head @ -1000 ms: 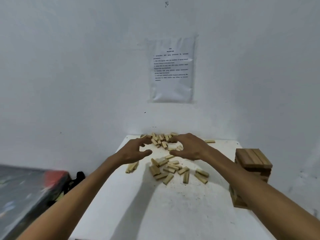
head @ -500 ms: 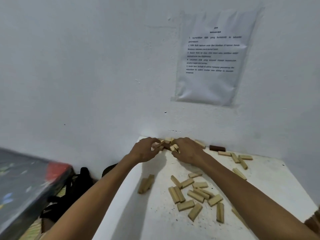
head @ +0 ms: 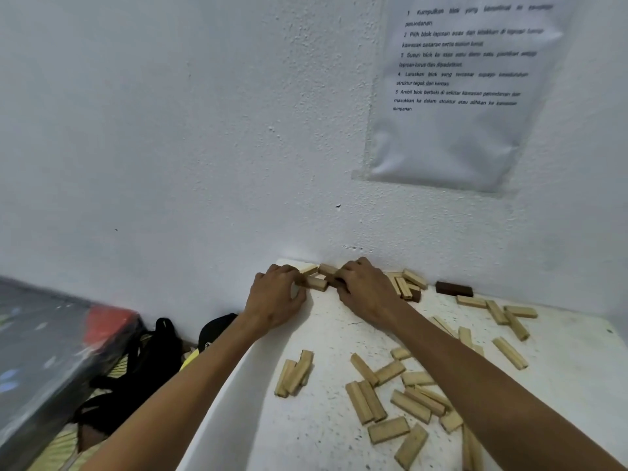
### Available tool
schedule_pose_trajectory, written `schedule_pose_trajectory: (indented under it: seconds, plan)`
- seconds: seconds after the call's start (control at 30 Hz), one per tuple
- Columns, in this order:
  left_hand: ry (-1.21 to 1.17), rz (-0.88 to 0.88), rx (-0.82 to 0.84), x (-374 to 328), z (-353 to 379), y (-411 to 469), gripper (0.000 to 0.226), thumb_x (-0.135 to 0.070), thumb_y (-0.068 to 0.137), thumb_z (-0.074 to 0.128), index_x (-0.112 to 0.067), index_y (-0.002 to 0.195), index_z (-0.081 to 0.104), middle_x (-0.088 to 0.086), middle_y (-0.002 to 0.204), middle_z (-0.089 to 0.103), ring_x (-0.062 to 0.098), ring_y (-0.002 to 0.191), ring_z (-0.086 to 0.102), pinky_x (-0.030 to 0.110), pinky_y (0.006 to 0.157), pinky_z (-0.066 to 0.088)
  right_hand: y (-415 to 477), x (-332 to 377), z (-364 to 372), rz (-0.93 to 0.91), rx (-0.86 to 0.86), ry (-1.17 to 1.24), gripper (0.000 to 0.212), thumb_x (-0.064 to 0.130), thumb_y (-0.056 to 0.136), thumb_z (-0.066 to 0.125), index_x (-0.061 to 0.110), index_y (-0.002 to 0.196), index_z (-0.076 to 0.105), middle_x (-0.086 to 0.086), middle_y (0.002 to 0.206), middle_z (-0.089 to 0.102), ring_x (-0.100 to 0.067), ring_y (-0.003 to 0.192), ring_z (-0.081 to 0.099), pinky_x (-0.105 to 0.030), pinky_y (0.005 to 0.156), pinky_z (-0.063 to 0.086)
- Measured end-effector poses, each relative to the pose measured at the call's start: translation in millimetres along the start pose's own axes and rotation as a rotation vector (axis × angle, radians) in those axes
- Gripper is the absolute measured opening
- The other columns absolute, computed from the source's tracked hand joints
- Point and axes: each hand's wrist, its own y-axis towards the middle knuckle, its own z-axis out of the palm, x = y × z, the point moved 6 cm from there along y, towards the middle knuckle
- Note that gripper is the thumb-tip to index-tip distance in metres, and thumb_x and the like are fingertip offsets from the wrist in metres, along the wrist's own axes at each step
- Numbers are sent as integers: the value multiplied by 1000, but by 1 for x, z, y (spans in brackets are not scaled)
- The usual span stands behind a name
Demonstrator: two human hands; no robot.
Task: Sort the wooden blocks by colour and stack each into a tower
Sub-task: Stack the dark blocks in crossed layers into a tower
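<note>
The pale blocks point(head: 318, 284) are being gripped at the far edge of the table point(head: 323, 338).
The left hand point(head: 277, 297) and right hand point(head: 365, 294) are curling their fingers round them from either side; loose blocks point(head: 367, 402) are lying scattered nearer and rightward, a dark block point(head: 453, 288) sitting by the wall point(head: 204, 164).

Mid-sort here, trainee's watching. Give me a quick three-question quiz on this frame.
1. True or false: the dark block lies near the wall, right of the right hand.
2. On the table, the left hand is at: A) the near edge, B) the block cluster by the wall, C) the far right corner.
3. Fill in: most loose blocks on the table are ___ wood.
Key: 1 true; 2 B; 3 light.
</note>
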Motion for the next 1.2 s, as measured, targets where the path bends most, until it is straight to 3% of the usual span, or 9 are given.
schedule_pose_trajectory:
  seconds: [0.23, 0.4, 0.53, 0.67, 0.77, 0.87, 1.0, 1.2]
  plan:
    - [-152, -99, -83, 9, -5, -14, 18, -31, 97, 58, -22, 107, 70, -4, 110, 70, 22, 108, 57, 40, 89, 46, -13, -9, 1, 103, -42, 115, 24, 29, 96, 64, 14, 115, 69, -6, 111, 60, -26, 111, 48, -40, 81, 49]
    - [-358, -139, -90, 13, -11, -30, 21, -43, 95, 62, -23, 99, 66, -8, 94, 70, 18, 96, 60, 40, 84, 50, -22, -12, 2, 124, -67, 128, 24, 32, 95, 65, 16, 113, 67, -6, 111, 62, -26, 112, 51, -40, 82, 50]
    - [-304, -68, -85, 6, -16, -40, 18, -40, 99, 62, -24, 106, 62, -15, 90, 71, 14, 97, 56, 37, 85, 45, -24, -3, -1, 147, -48, 118, 31, 34, 95, 65, 16, 120, 65, -8, 115, 65, -29, 116, 50, -39, 85, 48]
    - [-192, -72, -93, 5, -13, -28, 20, -35, 101, 61, -25, 118, 68, -6, 115, 68, 24, 113, 55, 39, 88, 45, -24, -1, 0, 198, -8, 159, 47, 38, 93, 67, 15, 134, 61, -9, 124, 63, -30, 122, 46, -37, 89, 44]
    - [-122, -91, -10, 4, -5, -17, 31, -41, 100, 63, -30, 128, 67, -2, 128, 64, 25, 121, 53, 40, 94, 43, -23, -2, 0, 223, 11, 179, 45, 41, 91, 66, 16, 130, 66, -10, 115, 66, -31, 119, 46, -35, 82, 43]
    - [-45, -98, 24, 3, 3, -11, 24, -36, 102, 58, -32, 123, 69, -5, 120, 68, 24, 116, 56, 40, 92, 40, -22, -1, -1, 200, 9, 151, 38, 40, 91, 67, 17, 121, 70, -8, 103, 69, -30, 113, 47, -40, 85, 47]
    - [-112, -193, -78, 4, 7, -14, 22, -26, 101, 56, -36, 110, 73, -8, 104, 72, 21, 105, 58, 36, 85, 33, -24, 3, -10, 184, -42, 137, 39, 39, 88, 68, 19, 121, 70, -7, 104, 70, -30, 111, 50, -42, 89, 47]
    - [-359, -177, -191, 1, -10, -30, 13, -19, 93, 69, -23, 101, 78, -6, 96, 74, 15, 90, 67, 39, 85, 54, -36, 17, -44, 139, -159, 312, 35, 30, 90, 69, 15, 121, 68, -9, 111, 65, -28, 102, 60, -40, 81, 52]
